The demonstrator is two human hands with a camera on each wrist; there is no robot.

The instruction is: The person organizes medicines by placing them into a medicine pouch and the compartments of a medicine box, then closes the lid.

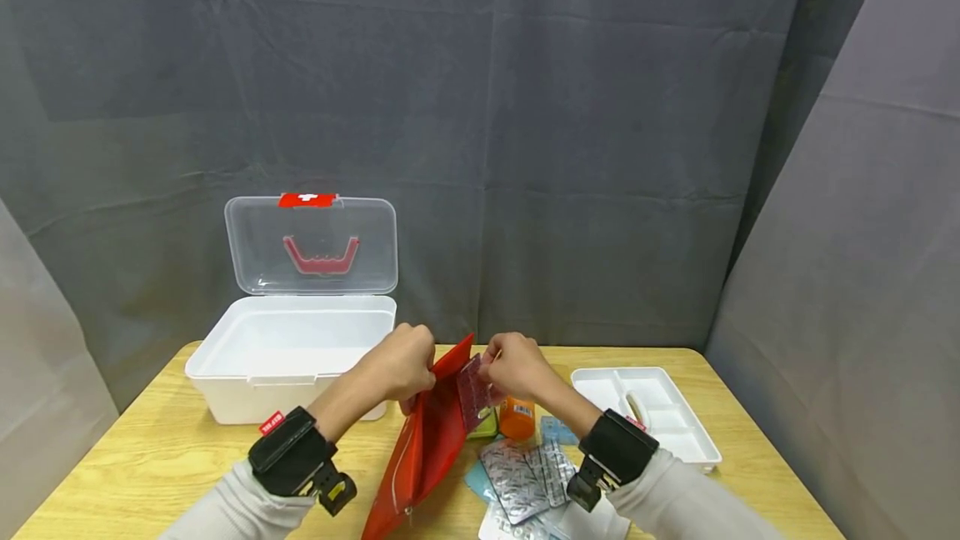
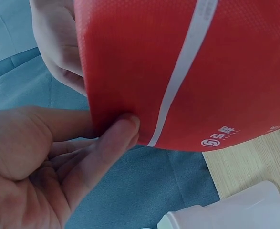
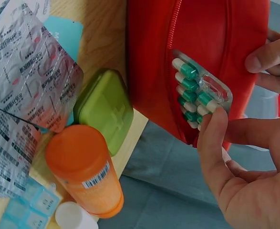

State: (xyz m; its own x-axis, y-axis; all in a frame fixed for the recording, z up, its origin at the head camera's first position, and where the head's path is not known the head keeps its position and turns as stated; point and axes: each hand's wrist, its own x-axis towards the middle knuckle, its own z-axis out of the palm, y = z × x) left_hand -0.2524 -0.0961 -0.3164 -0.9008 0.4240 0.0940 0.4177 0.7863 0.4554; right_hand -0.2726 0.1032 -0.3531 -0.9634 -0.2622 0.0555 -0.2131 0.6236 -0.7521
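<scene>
My left hand [image 1: 401,365] pinches the edge of a red zippered pouch [image 2: 130,71] between thumb and fingers, and the pouch hangs tilted over the table with its mouth parted. Between thumb and fingers of my right hand [image 1: 517,369] is a blister pack of green-and-white capsules [image 3: 192,90]. In the right wrist view that pack stands at the pouch's zippered opening, its lower edge overlapping the red inside. Just below the right hand are an orange bottle [image 3: 85,167] and a green pill case [image 3: 106,109] with a raised cross.
Silver blister packs [image 1: 513,477] lie over a light-blue packet near the front. A blue pill organizer [image 3: 30,207] and a white-capped container [image 3: 75,217] sit by the bottle. At left stands a white box [image 1: 300,340] with its clear lid raised; at right, a divided white tray [image 1: 675,415].
</scene>
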